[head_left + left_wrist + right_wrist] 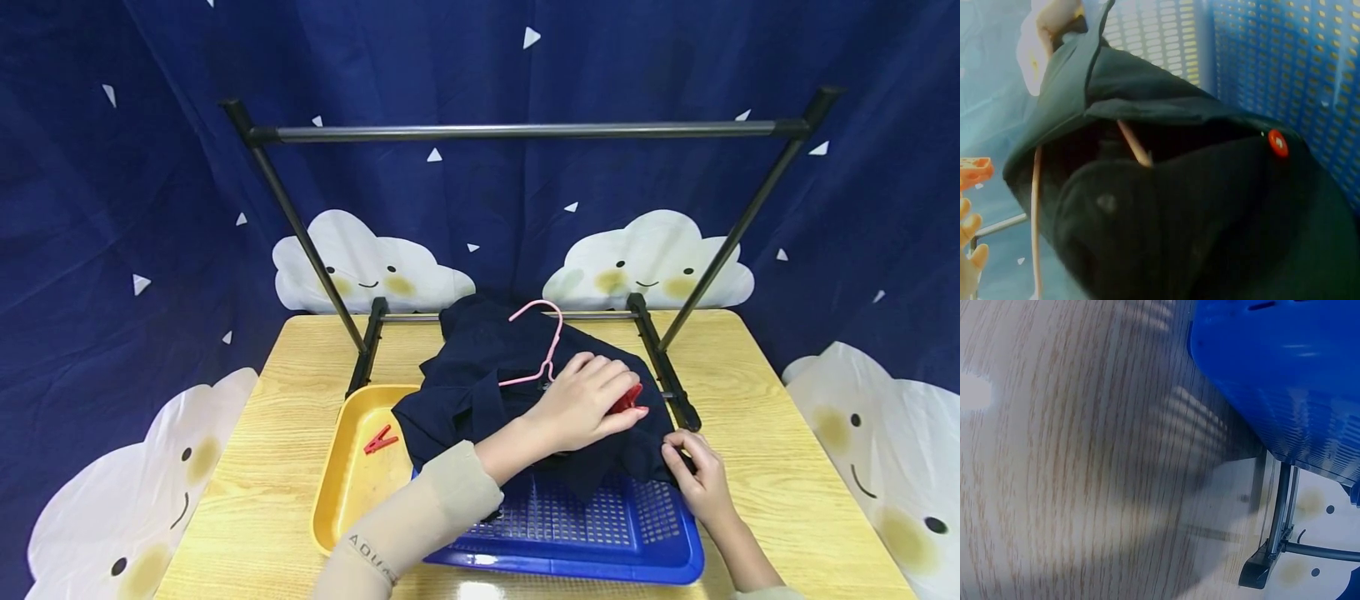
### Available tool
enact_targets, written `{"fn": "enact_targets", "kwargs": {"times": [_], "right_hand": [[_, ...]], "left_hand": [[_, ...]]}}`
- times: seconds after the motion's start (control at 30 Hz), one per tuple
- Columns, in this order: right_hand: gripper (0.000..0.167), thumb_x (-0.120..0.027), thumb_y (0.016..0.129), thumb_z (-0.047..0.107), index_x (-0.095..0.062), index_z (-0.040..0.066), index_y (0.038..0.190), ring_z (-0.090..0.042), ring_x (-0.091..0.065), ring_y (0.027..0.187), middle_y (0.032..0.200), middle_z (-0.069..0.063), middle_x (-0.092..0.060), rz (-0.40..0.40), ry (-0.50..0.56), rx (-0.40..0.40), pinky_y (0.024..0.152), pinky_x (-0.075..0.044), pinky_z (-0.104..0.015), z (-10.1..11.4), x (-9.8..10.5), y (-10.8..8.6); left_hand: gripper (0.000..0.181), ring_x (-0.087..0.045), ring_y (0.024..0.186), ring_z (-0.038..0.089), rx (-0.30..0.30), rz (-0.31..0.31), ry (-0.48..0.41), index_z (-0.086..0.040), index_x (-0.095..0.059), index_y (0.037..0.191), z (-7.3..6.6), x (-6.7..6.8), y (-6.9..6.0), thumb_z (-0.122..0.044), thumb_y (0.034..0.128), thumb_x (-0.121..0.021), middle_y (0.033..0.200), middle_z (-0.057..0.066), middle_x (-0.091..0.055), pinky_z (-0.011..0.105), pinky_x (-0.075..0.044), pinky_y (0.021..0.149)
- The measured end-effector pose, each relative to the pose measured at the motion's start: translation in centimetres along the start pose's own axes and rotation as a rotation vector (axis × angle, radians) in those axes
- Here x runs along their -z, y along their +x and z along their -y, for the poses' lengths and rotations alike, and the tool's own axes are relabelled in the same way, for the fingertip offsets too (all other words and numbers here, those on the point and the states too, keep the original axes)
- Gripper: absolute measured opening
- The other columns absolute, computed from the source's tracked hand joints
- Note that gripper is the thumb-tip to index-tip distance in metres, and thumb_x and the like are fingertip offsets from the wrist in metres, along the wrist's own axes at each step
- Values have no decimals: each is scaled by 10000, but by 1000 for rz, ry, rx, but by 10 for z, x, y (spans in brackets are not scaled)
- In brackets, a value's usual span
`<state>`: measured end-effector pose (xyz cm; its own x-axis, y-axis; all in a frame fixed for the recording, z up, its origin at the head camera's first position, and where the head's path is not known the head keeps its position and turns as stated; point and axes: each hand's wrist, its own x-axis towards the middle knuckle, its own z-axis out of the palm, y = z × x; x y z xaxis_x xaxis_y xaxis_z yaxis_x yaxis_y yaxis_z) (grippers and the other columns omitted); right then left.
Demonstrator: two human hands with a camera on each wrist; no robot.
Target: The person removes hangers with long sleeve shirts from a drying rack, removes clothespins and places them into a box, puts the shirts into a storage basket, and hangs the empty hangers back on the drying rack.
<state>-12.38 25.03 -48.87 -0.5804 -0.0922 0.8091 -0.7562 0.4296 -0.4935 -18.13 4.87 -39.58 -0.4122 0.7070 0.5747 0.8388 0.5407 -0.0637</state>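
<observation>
Our right hand (701,479), at the right rim of a blue, perforated plastic basket (570,567), pinches an edge of the limp, matt navy fabric garment (461,400) heaped over the basket's far side. Our left hand (585,400), past the basket's near rim, grips a glossy red plastic clothespin (627,397) near the slim, hook-topped pink hanger (557,337), partly inside the garment. We judge the step to be fixing cloth to hanger; next calls for drawing the fabric flat and opening the clothespin over it. Beyond the basket rises a tubular black-and-grey rack (525,132).
</observation>
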Motion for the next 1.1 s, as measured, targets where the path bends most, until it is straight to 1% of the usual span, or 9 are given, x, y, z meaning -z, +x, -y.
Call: {"fn": "enact_targets", "kwargs": {"times": [0.2,0.37,0.47,0.77,0.9,0.97,1.1], "right_hand": [[125,-518,833,-77,-525,-127,720,-27,-506,841,698,-207,-527,0,-7,1,790,-362,-142,0,0,0],[55,-504,758,-158,-525,-127,718,-20,-507,851,699,-213,-528,-2,-11,-1,794,-361,-141,0,0,0],[67,-498,720,-190,-525,-128,720,-19,-508,856,701,-214,-527,-2,-12,-5,799,-361,-140,0,0,-1],[60,-500,725,-187,-524,-133,719,-17,-507,859,707,-215,-528,-6,-13,-2,803,-364,-139,-1,1,-1],[78,-497,703,-202,-527,-131,719,-21,-506,854,708,-216,-525,-6,-13,-6,804,-362,-138,-1,0,-1],[74,-498,709,-198,-527,-131,721,-19,-505,852,707,-218,-526,-4,-15,-9,802,-361,-137,0,0,-1],[96,-495,684,-214,-530,-133,721,-14,-507,860,709,-233,-525,-6,-18,-8,806,-362,-136,0,0,-1]], "left_hand": [[335,-514,928,93,-6,-38,38,-169,-591,1011,6,9,-8,-465,873,-522,953,-80,-567,277,-348,901],[336,-511,898,102,-14,-76,81,-152,-597,977,11,15,-16,-461,870,-518,912,-72,-567,277,-365,878],[331,-512,883,107,-5,-106,93,-143,-596,957,15,20,-21,-452,863,-527,890,-64,-561,282,-369,883],[329,-533,857,139,18,-178,120,-109,-606,930,28,30,-39,-421,826,-590,867,-21,-575,306,-388,863],[324,-534,852,147,33,-185,125,-100,-604,928,34,33,-48,-403,814,-612,859,-9,-570,317,-392,858],[323,-534,850,153,39,-183,132,-94,-605,934,37,35,-54,-394,815,-613,854,-5,-567,323,-393,854],[295,-528,827,161,60,-175,136,-93,-596,907,44,38,-65,-374,815,-605,842,2,-555,334,-394,841]]}}
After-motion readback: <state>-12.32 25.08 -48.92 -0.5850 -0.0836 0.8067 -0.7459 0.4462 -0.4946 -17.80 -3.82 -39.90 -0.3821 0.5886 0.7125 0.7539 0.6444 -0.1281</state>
